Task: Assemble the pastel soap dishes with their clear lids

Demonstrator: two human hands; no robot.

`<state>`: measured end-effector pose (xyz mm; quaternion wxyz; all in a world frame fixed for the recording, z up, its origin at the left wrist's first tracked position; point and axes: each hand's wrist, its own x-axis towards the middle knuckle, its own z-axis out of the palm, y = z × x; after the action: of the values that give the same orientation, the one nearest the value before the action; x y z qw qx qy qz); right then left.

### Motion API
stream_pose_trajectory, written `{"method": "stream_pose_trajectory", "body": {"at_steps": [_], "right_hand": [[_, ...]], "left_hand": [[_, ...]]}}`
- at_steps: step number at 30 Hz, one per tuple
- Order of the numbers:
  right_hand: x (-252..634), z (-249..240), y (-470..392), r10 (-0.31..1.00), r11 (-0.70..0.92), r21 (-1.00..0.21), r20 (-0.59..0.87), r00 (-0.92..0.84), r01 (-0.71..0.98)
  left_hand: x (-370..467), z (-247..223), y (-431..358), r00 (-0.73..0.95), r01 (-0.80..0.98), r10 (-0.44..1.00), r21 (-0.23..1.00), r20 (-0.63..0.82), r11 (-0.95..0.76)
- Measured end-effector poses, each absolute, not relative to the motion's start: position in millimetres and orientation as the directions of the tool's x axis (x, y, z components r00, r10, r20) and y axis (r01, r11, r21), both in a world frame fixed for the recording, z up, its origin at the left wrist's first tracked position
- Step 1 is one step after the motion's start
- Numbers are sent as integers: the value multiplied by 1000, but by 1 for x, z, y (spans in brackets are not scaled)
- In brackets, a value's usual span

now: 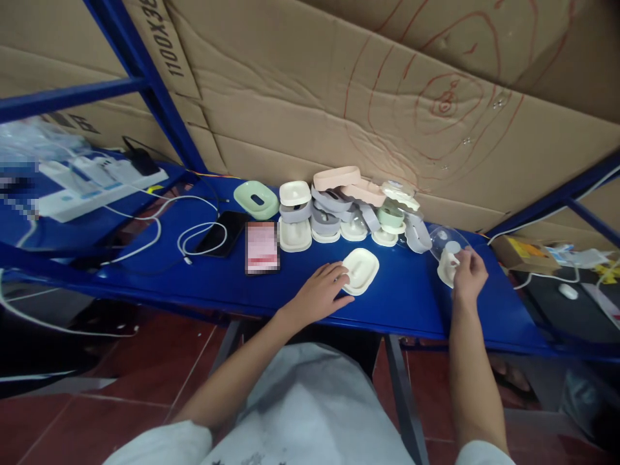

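Note:
A cream oval dish (364,270) with a raised middle lies on the blue table in front of me. My left hand (322,292) is at its left edge, fingers stretched and thumb apart, with the fingertips touching the rim. Farther right, my right hand (469,274) pinches a small cream plastic piece (444,270) that has a pale round top. A clear plastic disc (440,239) shows just behind that piece. The pinching fingers partly hide how the piece is gripped.
Stacked cream, lilac and peach plastic parts (332,200) line the cardboard wall. Left of them are a green oval dish (256,199), a lit phone (262,248), a dark phone (223,232) with a white cable and a power strip (97,194). An open cardboard box (526,255) stands at right.

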<state>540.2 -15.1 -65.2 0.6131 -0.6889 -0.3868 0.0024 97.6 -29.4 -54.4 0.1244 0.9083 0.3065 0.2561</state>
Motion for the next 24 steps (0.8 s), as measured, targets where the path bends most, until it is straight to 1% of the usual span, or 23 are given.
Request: {"method": "stream_pose_trajectory", "body": {"at_steps": [4, 7, 9, 11, 15, 17, 18, 20, 21, 23, 24], "right_hand": [[545, -55, -20, 430, 83, -921, 378, 820, 381], [532, -51, -30, 393, 141, -919, 393, 831, 368], [515, -53, -39, 408, 165, -910, 414, 814, 380], [494, -58, -47, 501, 162, -922, 384, 775, 352], [453, -67, -52, 740, 100, -961, 246, 626, 259], [441, -68, -52, 818, 64, -957, 213, 534, 285], [438, -68, -51, 845, 46, -943, 213, 491, 330], [439, -64, -50, 862, 26, -867, 271, 427, 498], [442, -61, -48, 850, 26, -793, 338, 404, 609], [452, -53, -41, 802, 30, -593, 495, 335, 805], [458, -48, -37, 782, 24, -493, 552, 291, 870]], "left_hand": [[70, -53, -30, 624, 508, 668, 440, 405, -741], [58, -53, -32, 582, 528, 694, 453, 423, -719], [55, -55, -33, 573, 520, 695, 463, 435, -718], [55, -57, -33, 578, 504, 691, 476, 434, -721], [55, -60, -33, 586, 496, 691, 487, 423, -719], [54, -60, -33, 594, 494, 686, 483, 421, -723], [54, -60, -34, 600, 492, 681, 479, 420, -727], [54, -59, -34, 609, 495, 675, 466, 417, -734], [54, -59, -34, 607, 504, 676, 456, 417, -734], [55, -60, -34, 591, 531, 685, 432, 427, -728], [56, -60, -34, 577, 547, 689, 420, 438, -724]]}}
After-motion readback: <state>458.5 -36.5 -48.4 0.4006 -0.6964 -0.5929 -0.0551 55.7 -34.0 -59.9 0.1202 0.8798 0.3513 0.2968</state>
